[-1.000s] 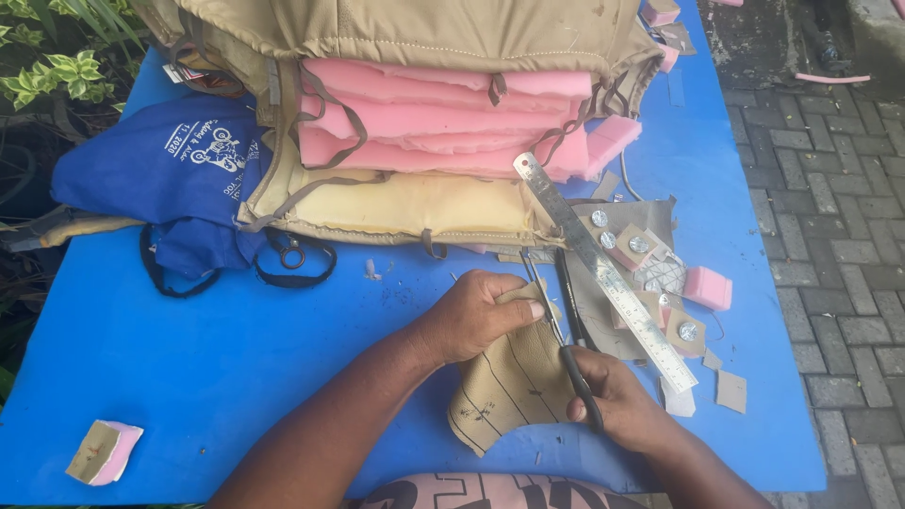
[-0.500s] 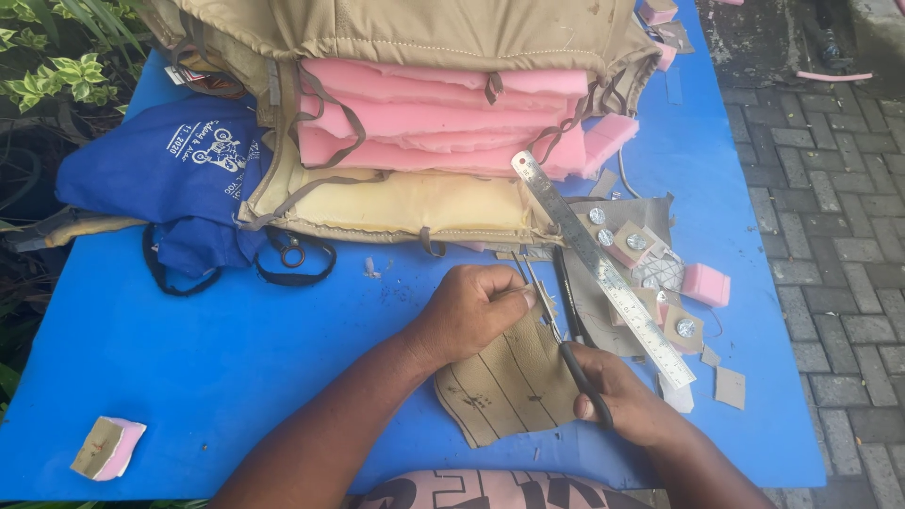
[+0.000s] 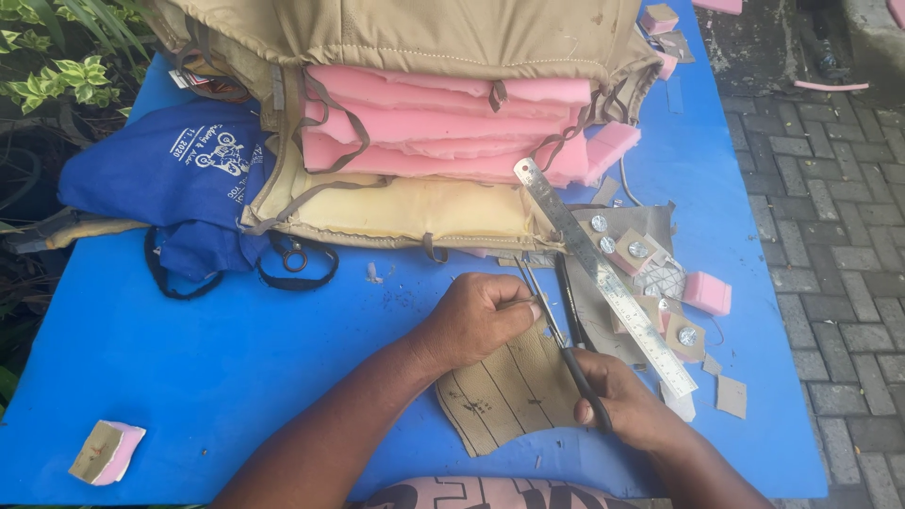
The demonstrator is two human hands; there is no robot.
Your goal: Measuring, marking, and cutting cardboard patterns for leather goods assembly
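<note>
Single view, from the camera on my head. It looks steeply down and forward over the blue tabletop (image 3: 189,377), close in: my forearms enter from the bottom edge. The far tabletop end fills the top, paving runs along the right, plants at upper left.

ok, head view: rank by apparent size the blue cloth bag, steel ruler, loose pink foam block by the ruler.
1. Blue cloth bag
2. Long steel ruler
3. Small pink foam block
The bag lies farther off, yet looks clearly largest.
</note>
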